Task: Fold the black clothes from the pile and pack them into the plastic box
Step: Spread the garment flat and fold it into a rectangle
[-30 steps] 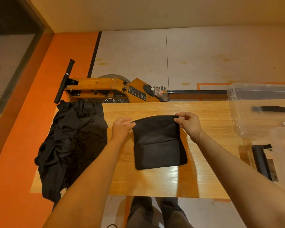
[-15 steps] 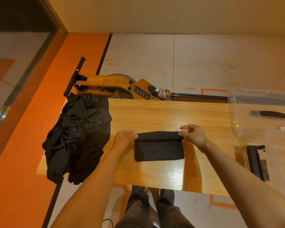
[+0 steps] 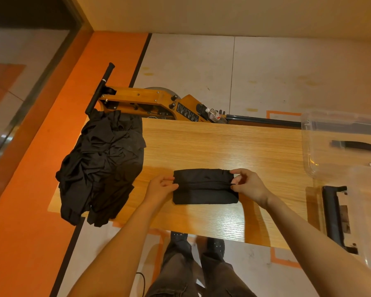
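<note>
1. Nearest the viewer, two bare forearms reached forward over the desk (image 3: 201, 142). Between the hands lay a folded black garment (image 3: 204, 187), a compact rectangle flat on the wood.
2. The left hand (image 3: 160, 187) pinched the garment's left end at the fold line, fingers curled on the cloth. The right hand (image 3: 247, 185) pinched the right end the same way, thumb and fingertips closed on the edge.
3. Compared with half a second earlier, the bundle looked a layer thicker and sat closer to the desk's near edge; the hands had moved inward onto the middle crease instead of the top edge.
4. Risk, as a judgement: the slippery fabric could spring open if either pinch let go unevenly, and lifting by the ends alone might let the middle sag and unroll.
5. Left of the left hand, a crumpled pile of black clothes (image 3: 101, 166) hung over the desk's corner; it could slide off if tugged.
6. Right of the right hand and farther off stood the clear plastic box (image 3: 308, 146), well apart from the garment.
</note>
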Action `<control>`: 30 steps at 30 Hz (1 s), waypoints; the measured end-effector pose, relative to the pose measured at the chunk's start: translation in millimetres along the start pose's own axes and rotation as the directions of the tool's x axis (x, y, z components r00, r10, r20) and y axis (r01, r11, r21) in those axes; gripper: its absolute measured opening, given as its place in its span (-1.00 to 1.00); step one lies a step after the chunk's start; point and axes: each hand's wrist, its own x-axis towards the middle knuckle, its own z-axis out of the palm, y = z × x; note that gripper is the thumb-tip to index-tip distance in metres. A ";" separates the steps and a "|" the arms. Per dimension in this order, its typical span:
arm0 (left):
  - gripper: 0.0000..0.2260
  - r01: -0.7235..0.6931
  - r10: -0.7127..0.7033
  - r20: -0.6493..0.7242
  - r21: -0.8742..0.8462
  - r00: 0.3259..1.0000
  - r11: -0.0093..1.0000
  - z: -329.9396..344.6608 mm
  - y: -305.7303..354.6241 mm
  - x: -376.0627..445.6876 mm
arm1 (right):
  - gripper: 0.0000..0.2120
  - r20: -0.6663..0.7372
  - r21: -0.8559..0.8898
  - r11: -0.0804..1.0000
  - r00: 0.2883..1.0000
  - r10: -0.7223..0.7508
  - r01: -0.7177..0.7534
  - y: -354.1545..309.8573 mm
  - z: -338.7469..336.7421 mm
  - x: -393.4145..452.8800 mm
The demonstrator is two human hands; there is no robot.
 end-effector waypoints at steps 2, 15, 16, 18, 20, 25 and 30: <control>-0.75 -0.003 0.001 0.028 0.069 1.000 0.998 -0.4 -4.3 -2.5 | -0.55 0.045 -0.053 0.999 0.999 0.007 -0.005 3.0 0.1 -2.0; -0.81 -0.048 0.021 0.128 0.210 0.992 0.976 3.5 -11.6 -9.6 | -0.74 0.183 -0.300 0.951 0.983 -0.018 0.073 13.5 -2.3 -11.1; -0.79 -0.067 0.036 0.110 0.295 0.993 0.953 5.3 -13.2 -8.5 | -0.79 0.137 -0.328 0.941 0.990 -0.041 0.085 14.0 -1.7 -10.6; -0.81 -0.128 0.127 0.036 0.492 0.991 0.861 9.9 -11.0 -6.9 | -0.82 0.002 -0.354 0.927 0.992 -0.130 0.122 14.4 0.4 -8.3; -0.86 -0.205 0.276 -0.011 0.639 0.961 0.742 16.8 -4.7 -5.1 | -0.85 -0.128 -0.427 0.890 0.964 -0.232 0.158 12.0 3.2 -5.8; -0.55 -0.312 0.430 0.085 0.813 0.899 0.492 39.9 3.5 2.2 | -0.62 -0.105 -0.681 0.669 0.864 -0.492 0.298 13.1 17.1 2.3; -0.33 -0.346 0.232 0.293 0.908 0.927 0.234 50.2 -7.9 9.0 | -0.39 0.180 -0.781 0.498 0.900 -0.398 0.377 25.3 28.5 7.3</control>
